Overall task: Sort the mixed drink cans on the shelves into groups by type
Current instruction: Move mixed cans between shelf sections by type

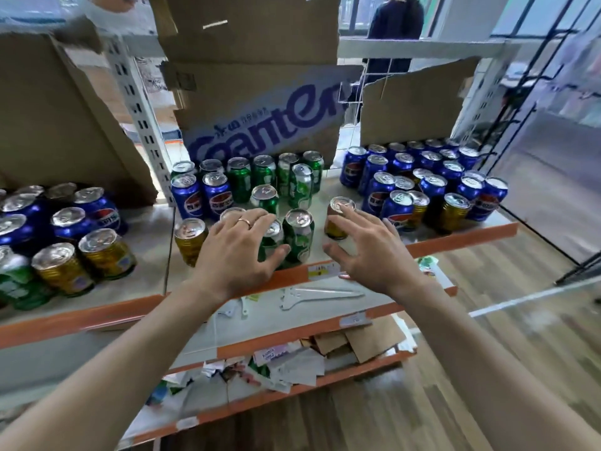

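Observation:
Blue, green and gold drink cans stand mixed on the middle shelf (325,270). My left hand (237,252) hovers with fingers spread over a green can (272,234) at the shelf's front, thumb beside it, not closed on it. A second green can (299,234) stands just to its right. My right hand (367,252) is open, its fingertips touching the top of a lone gold can (336,222). Another gold can (190,237) stands left of my left hand. Green cans (263,177) and two blue cans (201,193) stand behind.
Blue cans with a few gold ones (432,183) crowd the shelf's right end. The left bay holds mixed cans (65,236). Cardboard boxes (260,102) lean behind. Lower shelves carry a white bracket (318,294) and paper scraps (286,362). A person (395,24) stands beyond.

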